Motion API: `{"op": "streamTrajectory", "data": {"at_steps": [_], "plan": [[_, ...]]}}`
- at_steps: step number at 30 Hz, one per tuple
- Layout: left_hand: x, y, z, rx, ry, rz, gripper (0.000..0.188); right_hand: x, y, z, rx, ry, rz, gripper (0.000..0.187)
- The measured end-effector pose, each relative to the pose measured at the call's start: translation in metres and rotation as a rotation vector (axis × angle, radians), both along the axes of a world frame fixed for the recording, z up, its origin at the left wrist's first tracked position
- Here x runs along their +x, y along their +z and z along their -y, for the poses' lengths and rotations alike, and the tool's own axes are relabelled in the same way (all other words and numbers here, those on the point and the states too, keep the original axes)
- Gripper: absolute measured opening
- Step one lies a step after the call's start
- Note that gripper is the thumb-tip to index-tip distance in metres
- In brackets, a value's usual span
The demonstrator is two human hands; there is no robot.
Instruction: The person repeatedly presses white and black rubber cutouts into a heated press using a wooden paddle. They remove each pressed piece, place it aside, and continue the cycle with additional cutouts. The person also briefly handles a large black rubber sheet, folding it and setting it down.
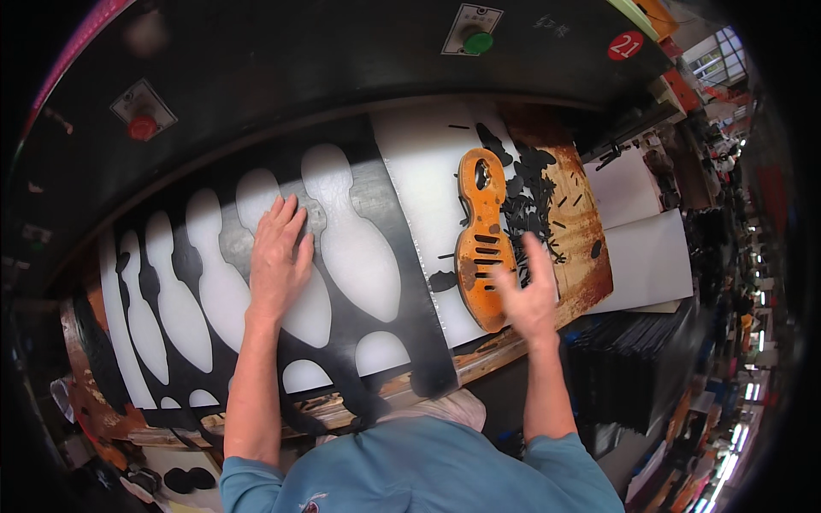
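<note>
The left hand [280,256] lies spread on the black sheet [419,321], the right hand [530,299] (blurred) spread by the orange die [486,205].

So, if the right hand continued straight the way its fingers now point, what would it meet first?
Probably the black scraps, just beyond the fingers and beside the orange slotted block; the right hand is blurred, and its height is unclear.

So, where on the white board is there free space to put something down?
Mostly bare: the upper white board, between the black sheet and orange die. Crowded: the die's right side, with black scraps and the right hand.
</note>
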State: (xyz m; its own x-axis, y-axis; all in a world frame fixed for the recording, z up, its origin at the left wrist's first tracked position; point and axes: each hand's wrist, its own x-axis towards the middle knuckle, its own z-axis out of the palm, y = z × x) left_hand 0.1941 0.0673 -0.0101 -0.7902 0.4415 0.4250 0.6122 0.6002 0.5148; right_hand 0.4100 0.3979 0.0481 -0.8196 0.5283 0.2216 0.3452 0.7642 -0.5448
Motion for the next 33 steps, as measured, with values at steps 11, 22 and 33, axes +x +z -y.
{"op": "streamTrajectory", "data": {"at_steps": [11, 22, 33], "plan": [[0.002, 0.038, 0.007, 0.113, -0.133, 0.442, 0.073, -0.011, 0.026, 0.029, -0.747, 0.063, -0.133, 0.085], [0.175, 0.082, -0.052, 0.308, -0.584, 0.481, 0.09, -0.004, 0.067, 0.123, -1.369, 0.21, -0.248, 0.104], [0.169, 0.04, 0.151, 1.208, 0.078, 1.103, 0.038, -0.022, 0.047, 0.137, -1.247, 0.333, -0.192, 0.092]]}}
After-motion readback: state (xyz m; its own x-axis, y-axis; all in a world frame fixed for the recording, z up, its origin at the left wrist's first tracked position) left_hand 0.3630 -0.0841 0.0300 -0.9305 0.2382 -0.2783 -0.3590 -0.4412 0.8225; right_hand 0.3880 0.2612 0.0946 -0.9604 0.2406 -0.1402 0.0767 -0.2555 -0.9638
